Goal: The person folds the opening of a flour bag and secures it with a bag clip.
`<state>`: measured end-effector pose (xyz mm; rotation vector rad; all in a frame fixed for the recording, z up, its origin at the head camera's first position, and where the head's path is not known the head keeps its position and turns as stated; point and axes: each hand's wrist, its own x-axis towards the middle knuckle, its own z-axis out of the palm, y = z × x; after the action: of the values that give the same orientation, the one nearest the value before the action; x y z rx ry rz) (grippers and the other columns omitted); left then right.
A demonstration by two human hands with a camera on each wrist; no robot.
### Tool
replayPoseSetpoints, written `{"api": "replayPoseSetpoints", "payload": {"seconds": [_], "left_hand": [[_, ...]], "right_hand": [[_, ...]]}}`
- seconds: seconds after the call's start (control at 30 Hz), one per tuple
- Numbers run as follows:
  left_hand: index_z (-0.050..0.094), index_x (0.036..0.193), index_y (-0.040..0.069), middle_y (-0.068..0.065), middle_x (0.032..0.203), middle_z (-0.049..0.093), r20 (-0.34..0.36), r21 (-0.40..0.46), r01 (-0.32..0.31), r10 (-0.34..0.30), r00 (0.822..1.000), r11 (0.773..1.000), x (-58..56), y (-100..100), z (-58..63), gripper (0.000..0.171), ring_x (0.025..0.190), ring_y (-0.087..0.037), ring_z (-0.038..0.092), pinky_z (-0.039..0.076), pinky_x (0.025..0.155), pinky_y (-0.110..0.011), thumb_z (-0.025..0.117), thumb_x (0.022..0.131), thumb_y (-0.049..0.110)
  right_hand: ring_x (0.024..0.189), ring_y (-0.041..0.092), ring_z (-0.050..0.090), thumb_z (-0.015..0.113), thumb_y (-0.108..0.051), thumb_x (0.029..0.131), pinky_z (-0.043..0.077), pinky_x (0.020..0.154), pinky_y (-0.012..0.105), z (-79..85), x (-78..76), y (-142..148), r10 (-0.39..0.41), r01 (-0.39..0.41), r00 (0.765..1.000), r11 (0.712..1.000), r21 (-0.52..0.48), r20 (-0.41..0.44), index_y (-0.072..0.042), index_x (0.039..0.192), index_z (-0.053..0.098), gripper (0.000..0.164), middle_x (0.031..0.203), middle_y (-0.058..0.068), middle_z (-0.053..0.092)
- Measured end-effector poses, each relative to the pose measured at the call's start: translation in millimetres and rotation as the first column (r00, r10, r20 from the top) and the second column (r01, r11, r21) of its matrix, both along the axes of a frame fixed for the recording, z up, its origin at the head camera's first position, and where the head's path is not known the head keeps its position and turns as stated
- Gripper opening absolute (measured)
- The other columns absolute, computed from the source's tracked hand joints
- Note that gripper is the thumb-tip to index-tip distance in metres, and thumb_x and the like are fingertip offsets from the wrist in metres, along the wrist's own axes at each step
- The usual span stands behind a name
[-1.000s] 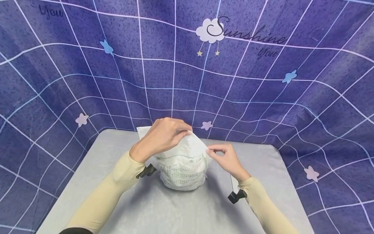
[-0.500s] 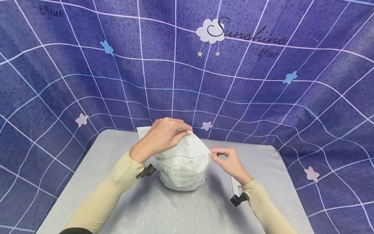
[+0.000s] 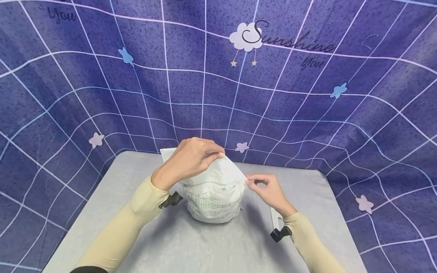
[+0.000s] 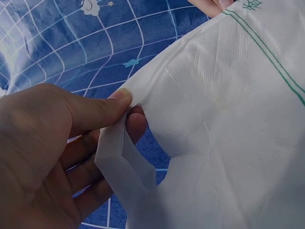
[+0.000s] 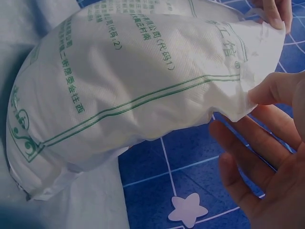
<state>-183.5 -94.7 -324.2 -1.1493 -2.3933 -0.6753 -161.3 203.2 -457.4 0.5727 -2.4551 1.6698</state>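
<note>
A full white bag [image 3: 213, 197] with green printing and green double lines stands on the grey surface. At its top, my left hand [image 3: 192, 157] pinches the edge between thumb and fingers; the left wrist view shows a cut-out handle [image 4: 128, 167] there, with the left fingers behind it. On the bag's right upper corner, my right hand [image 3: 269, 191] pinches the edge with thumb and finger. In the right wrist view the other right fingers [image 5: 238, 186] spread loosely below that corner. The bag's contents are hidden.
A light grey cloth-covered table [image 3: 211, 250] lies under the bag. Blue-purple curtain [image 3: 218, 87] with a white grid and stars hangs behind and at both sides. Black camera mounts sit at the left wrist [image 3: 170, 200] and right wrist [image 3: 280, 233].
My right hand has slid slightly right and down along the bag's edge, mostly in the first half second. My left hand and the bag's body have hardly moved.
</note>
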Motion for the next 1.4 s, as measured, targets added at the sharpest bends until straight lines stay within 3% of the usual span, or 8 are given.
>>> {"api": "replayPoseSetpoints", "payload": {"seconds": [0.43, 0.6, 0.77, 0.93, 1.17, 1.3, 1.4], "left_hand": [[0.084, 0.112, 0.017, 0.006, 0.102, 0.08, -0.014, -0.023, -0.004, 0.003, 1.0, 1.0, -0.3, 0, -0.8, 0.014, 0.076, -0.011, 0.072, 0.057, 0.06, -0.032, 0.075, 0.102, 0.021], [0.082, 0.109, 0.02, 0.008, 0.102, 0.078, -0.017, -0.087, -0.029, 0.028, 0.999, 0.996, -0.5, 3, 3.7, 0.014, 0.083, -0.014, 0.074, 0.059, 0.066, -0.034, 0.07, 0.103, 0.026], [0.08, 0.104, 0.021, 0.009, 0.097, 0.075, -0.047, -0.171, -0.051, 0.043, 0.998, 0.984, 0.0, 13, 11.8, 0.014, 0.079, -0.012, 0.068, 0.055, 0.065, -0.032, 0.067, 0.1, 0.024], [0.079, 0.112, 0.02, 0.008, 0.105, 0.075, -0.105, -0.194, -0.058, 0.037, 0.994, 0.979, 4.1, 28, 15.2, 0.019, 0.087, -0.013, 0.069, 0.057, 0.071, -0.033, 0.07, 0.098, 0.029], [0.079, 0.113, 0.019, 0.004, 0.108, 0.077, -0.254, -0.262, -0.087, 0.018, 0.967, 0.961, 10.4, 60, 10.1, 0.022, 0.096, -0.017, 0.072, 0.058, 0.084, -0.031, 0.072, 0.098, 0.033], [0.08, 0.103, 0.019, 0.005, 0.101, 0.076, -0.33, -0.299, -0.083, -0.021, 0.944, 0.951, 13.8, 81, -0.7, 0.014, 0.096, -0.017, 0.073, 0.057, 0.088, -0.03, 0.072, 0.095, 0.028], [0.077, 0.088, 0.021, 0.008, 0.087, 0.073, -0.388, -0.326, -0.095, -0.041, 0.921, 0.94, 16.0, 94, -10.7, 0.007, 0.084, -0.014, 0.071, 0.056, 0.082, -0.026, 0.072, 0.092, 0.024]], "right_hand": [[0.086, 0.01, 0.071, 0.077, -0.008, 0.097, 0.054, 0.082, 0.025, -1.3, -0.1, -4, -0.024, 0.025, 0.999, 0.999, 0.033, -0.039, -0.004, 0.106, 0.085, 0.012, 0.097, 0.007, 0.082], [0.087, 0.01, 0.071, 0.077, -0.008, 0.097, 0.054, 0.083, 0.026, -0.9, 0.6, -4, -0.033, 0.034, 0.999, 0.999, 0.039, -0.028, -0.004, 0.106, 0.084, 0.012, 0.098, 0.007, 0.082], [0.087, 0.01, 0.071, 0.077, -0.008, 0.097, 0.055, 0.083, 0.026, -0.2, 1.4, -4, -0.041, 0.042, 0.999, 0.998, 0.048, -0.022, -0.004, 0.107, 0.084, 0.012, 0.099, 0.006, 0.082], [0.086, 0.01, 0.071, 0.077, -0.007, 0.097, 0.054, 0.082, 0.025, 0.6, 1.9, -4, -0.041, 0.042, 0.999, 0.998, 0.049, -0.036, -0.002, 0.106, 0.084, 0.013, 0.098, 0.007, 0.082], [0.087, 0.01, 0.071, 0.077, -0.008, 0.097, 0.056, 0.083, 0.028, -0.2, 1.7, -6, -0.042, 0.043, 0.999, 0.998, 0.051, -0.025, -0.002, 0.108, 0.084, 0.014, 0.098, 0.007, 0.082], [0.087, 0.008, 0.072, 0.075, -0.005, 0.097, 0.059, 0.086, 0.032, -1.2, 0.5, -5, -0.024, 0.028, 0.998, 0.998, 0.058, -0.064, -0.003, 0.104, 0.084, 0.011, 0.096, 0.004, 0.082], [0.083, 0.006, 0.07, 0.073, 0.001, 0.094, 0.058, 0.083, 0.03, -1.5, -0.3, -3, -0.023, 0.03, 0.995, 0.997, 0.071, -0.101, -0.005, 0.095, 0.083, 0.011, 0.087, -0.001, 0.08]]}}
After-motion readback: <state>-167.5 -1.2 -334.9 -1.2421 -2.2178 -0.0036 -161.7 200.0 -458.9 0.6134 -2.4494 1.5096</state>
